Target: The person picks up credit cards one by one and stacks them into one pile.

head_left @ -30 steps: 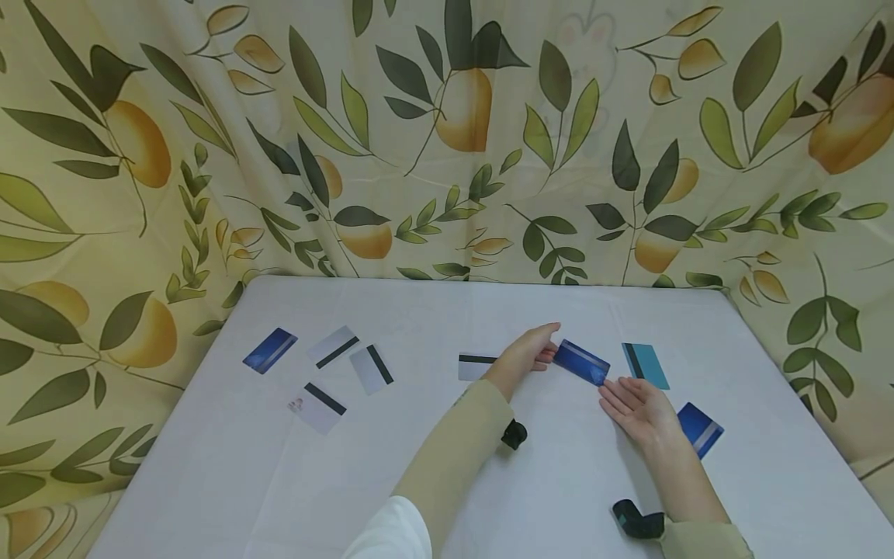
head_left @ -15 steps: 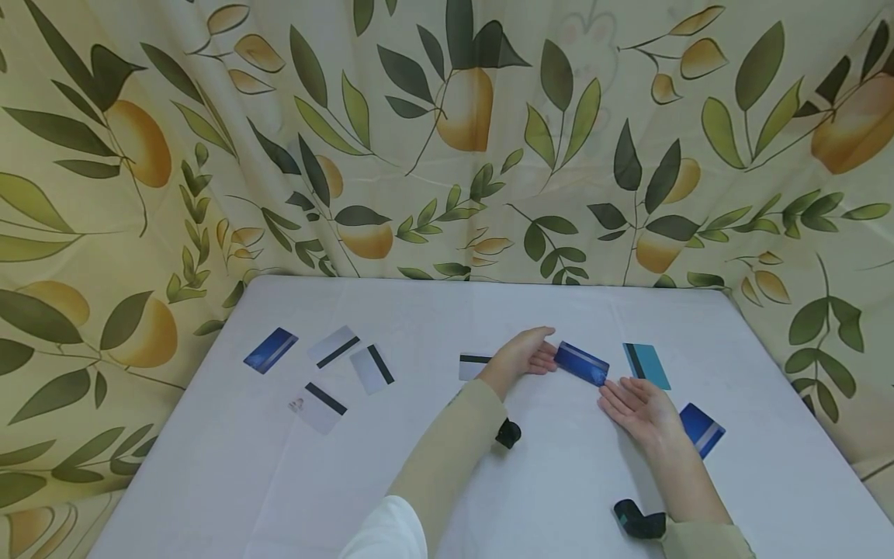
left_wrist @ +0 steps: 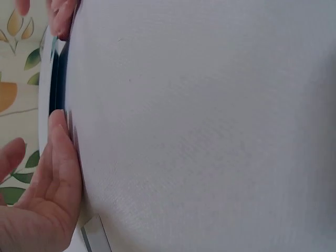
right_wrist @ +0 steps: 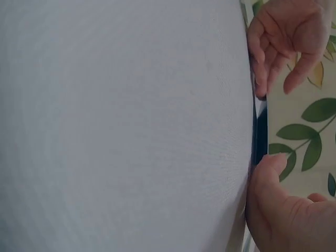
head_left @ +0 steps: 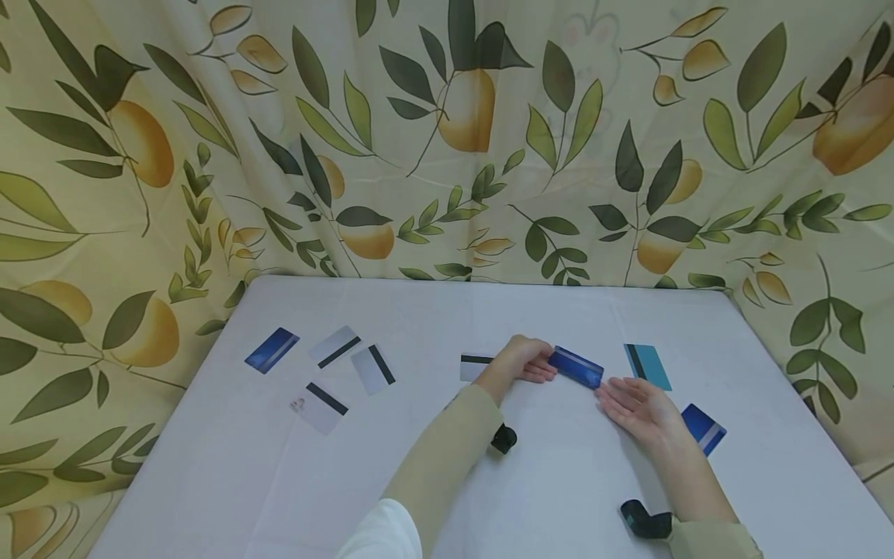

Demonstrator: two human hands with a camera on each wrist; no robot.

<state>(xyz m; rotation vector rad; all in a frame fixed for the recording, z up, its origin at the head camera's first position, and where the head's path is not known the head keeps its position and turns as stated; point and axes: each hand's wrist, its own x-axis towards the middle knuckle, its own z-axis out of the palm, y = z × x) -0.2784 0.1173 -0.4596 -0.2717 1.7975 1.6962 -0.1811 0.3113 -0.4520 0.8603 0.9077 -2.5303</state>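
Observation:
A blue card (head_left: 576, 367) with a pale stripe lies between my two hands on the white table. My left hand (head_left: 520, 359) is at the card's left end, fingertips touching it or right beside it. In the left wrist view, the left thumb (left_wrist: 11, 157) stands apart from the fingers (left_wrist: 60, 157). My right hand (head_left: 639, 407) is palm up, its extended fingers at the card's right end. The right wrist view shows the card (right_wrist: 261, 137) nearly edge-on between both hands. Whether it is lifted at all, I cannot tell.
A white card (head_left: 475, 367) is partly covered by my left forearm. A teal card (head_left: 648, 366) and another blue card (head_left: 704, 428) lie near my right hand. Farther left are a blue card (head_left: 272, 350) and several pale cards (head_left: 373, 369). A patterned curtain (head_left: 447, 140) hangs behind.
The blue card between my hands has shifted slightly left and toward me. My left hand has come nearer with it, its thumb lowering toward the card. The right hand has barely moved.

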